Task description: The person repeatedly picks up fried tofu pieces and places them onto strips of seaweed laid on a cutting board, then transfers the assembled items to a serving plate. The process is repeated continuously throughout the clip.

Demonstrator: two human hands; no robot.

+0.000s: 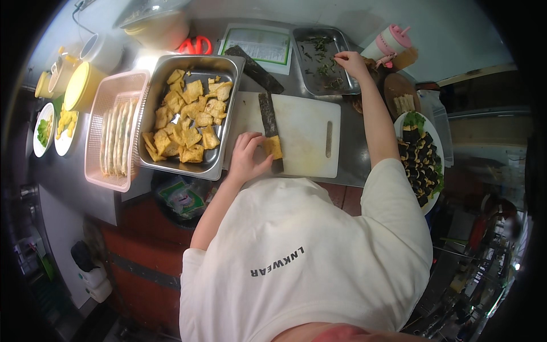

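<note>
On the white cutting board (307, 134) lies a dark nori strip (266, 114), with a yellow fried tofu piece (273, 147) resting across its near part. My left hand (246, 158) is at the board's left side, thumb and forefinger closed around the left edge of that tofu. My right hand (352, 64) reaches over the right rim of a shallow metal tray (302, 74) that holds scattered green leaves (325, 69). Its fingertips are pinched together; whatever is between them is too small to make out.
A deep metal pan (149, 114) of fried tofu pieces stands left, beside a pink basket (94, 154) of long pale strips. Stacked nori strips (254, 69) lie behind the board. At right are a pink-lidded cup (387, 43) and a plate of dark wrapped pieces (419, 162).
</note>
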